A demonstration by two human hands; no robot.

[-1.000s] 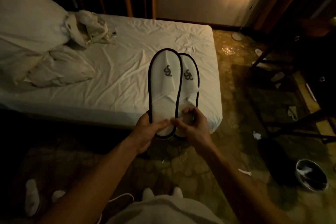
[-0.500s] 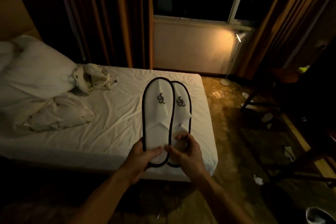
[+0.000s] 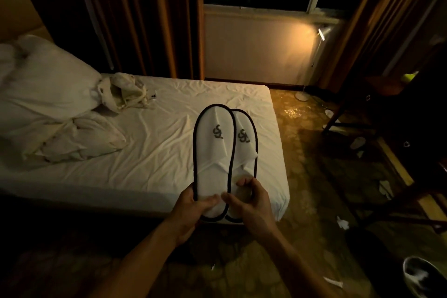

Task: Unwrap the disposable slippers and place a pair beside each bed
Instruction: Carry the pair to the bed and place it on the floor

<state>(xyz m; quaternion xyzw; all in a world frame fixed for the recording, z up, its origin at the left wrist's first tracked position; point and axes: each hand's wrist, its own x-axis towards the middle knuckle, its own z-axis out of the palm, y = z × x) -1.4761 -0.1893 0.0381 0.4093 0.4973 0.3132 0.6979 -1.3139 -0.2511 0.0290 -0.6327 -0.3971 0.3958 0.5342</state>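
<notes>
Two slippers (image 3: 223, 157) are hovering above the bed (image 3: 157, 152), looking light and floppy. The left hand (image 3: 191, 210) and right hand (image 3: 251, 203) are pinching the heel ends, the best place to hold.

Each slipper carries one dark embroidered monogram on its white upper: left slipper (image 3: 212, 152) and right slipper (image 3: 244, 143). The mark is a pair of interlaced curved letters; the letters cannot be identified. No other text, number or label is legible.
</notes>
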